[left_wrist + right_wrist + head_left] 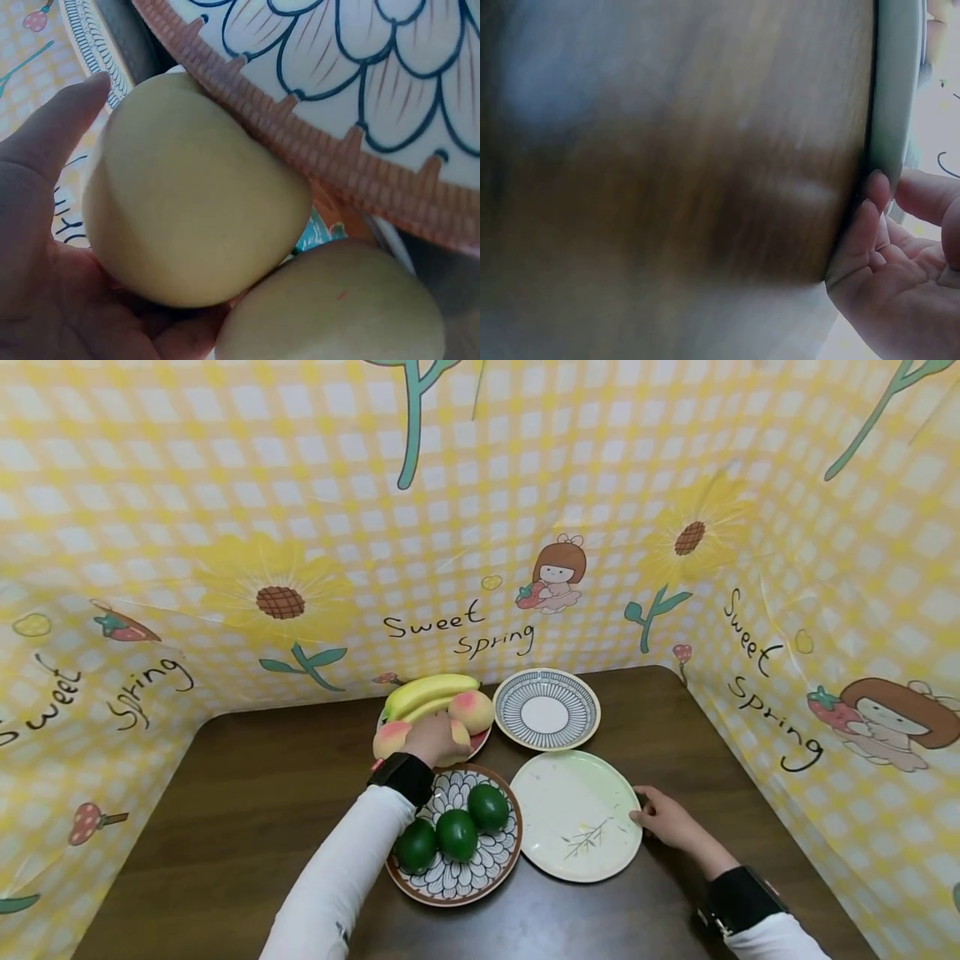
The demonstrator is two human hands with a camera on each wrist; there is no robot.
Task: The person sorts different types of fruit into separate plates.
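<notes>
My left hand reaches over the fruit plate at the back and grips a peach, thumb on one side and fingers curled under the other. A second peach lies against those fingers in the left wrist view. Also on the fruit plate are a pink-tipped peach and yellow bananas. My right hand pinches the right rim of a pale green plate with a painted sprig; in the right wrist view its fingertips sit under the edge.
In front of the fruit plate stands a brown-rimmed petal-pattern plate bearing three dark green fruits. Behind the pale green plate is a blue-lined plate. Everything stands on a dark wooden table, with a yellow checked cloth around its back and sides.
</notes>
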